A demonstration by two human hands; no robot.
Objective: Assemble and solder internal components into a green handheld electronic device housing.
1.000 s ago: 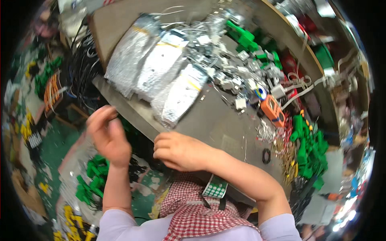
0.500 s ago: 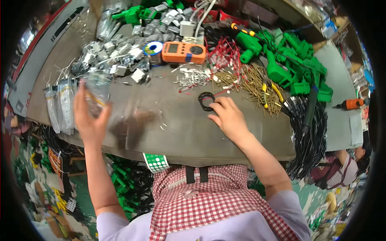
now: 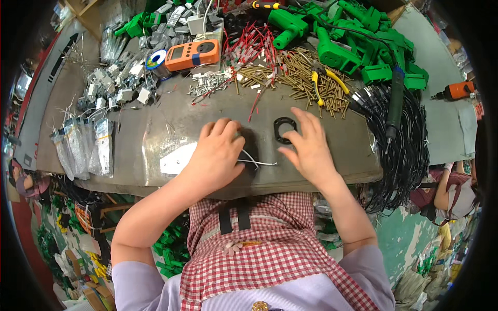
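My left hand [image 3: 217,153] is bent over the middle of the table, its fingers curled downward. Thin white wires [image 3: 262,163] stick out past its thumb side, and a flat, bright white piece [image 3: 175,159] shows beside the wrist. The palm hides what the fingers grip, so I cannot tell whether wires and white piece belong together. To the right, a black ring [image 3: 277,129] with an open centre lies on the table. My right hand [image 3: 313,147] is at the ring's right edge, fingers spread and thumb apart; whether they touch it is hard to tell.
Clear packets with wires [image 3: 104,149] lie at the left. Across the back are small white-and-metal parts [image 3: 124,85], an orange meter [image 3: 193,54], brass-coloured screws [image 3: 306,78], yellow-handled pliers [image 3: 317,88] and green housings [image 3: 340,49]. Black cables [image 3: 410,129] hang over the right edge, near a dark screwdriver [image 3: 395,103].
My left hand has come from the packets at the left to the middle, where white wires now show under it. My right hand's fingers have spread beside the ring. The view has shifted.
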